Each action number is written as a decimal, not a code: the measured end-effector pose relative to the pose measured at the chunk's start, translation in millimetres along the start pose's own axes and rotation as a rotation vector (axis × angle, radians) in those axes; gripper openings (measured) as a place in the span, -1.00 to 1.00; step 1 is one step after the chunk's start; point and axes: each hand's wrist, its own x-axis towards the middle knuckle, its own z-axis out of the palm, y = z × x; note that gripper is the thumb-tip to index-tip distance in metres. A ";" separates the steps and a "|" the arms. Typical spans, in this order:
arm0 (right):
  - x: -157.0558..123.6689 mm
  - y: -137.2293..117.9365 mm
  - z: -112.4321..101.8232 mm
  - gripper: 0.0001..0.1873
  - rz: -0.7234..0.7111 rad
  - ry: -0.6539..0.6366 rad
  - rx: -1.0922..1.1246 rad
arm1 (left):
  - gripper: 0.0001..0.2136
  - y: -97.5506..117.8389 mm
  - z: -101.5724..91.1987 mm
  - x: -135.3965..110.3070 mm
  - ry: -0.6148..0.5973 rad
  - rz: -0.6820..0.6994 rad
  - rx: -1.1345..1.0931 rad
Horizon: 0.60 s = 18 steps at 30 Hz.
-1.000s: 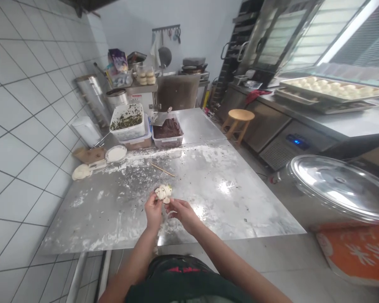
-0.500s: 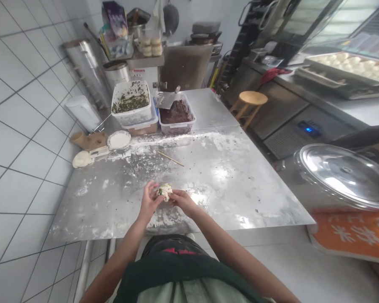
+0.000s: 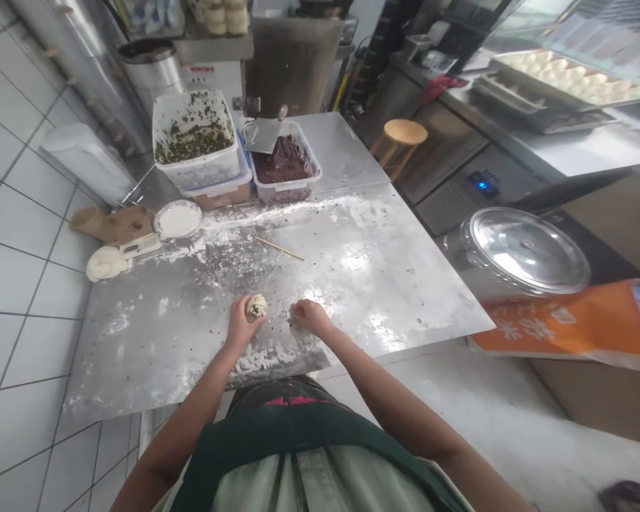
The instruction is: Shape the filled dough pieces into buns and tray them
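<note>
My left hand (image 3: 240, 323) is wrapped round a small, pale dough bun (image 3: 257, 306) with dark green and reddish filling showing on its side. The bun is just above or on the floured metal table (image 3: 352, 299); I cannot tell which. A short gap to the right, my right hand (image 3: 310, 316) is closed with its fingertips curled together near the table top. Anything in those fingertips is too small to name. Beyond both hands lies a thin wooden stick (image 3: 279, 248).
Along the back stand a tub of chopped green filling (image 3: 195, 167) and a tub of dark paste (image 3: 288, 193) with a scraper (image 3: 263, 135). At left are a lump of dough (image 3: 105, 264), a scale (image 3: 140, 245) and a plate of flour (image 3: 178, 219). A wooden stool (image 3: 405, 131) stands right.
My right hand has come off the dough bun and moved right. The bun stays in my left hand. The camera view has shifted and tilted downward.
</note>
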 end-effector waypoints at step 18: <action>-4.0 -46.2 55.7 -0.85 -0.145 -0.017 0.019 | -0.87 -8.1 10.5 -31.8 -0.195 0.029 0.299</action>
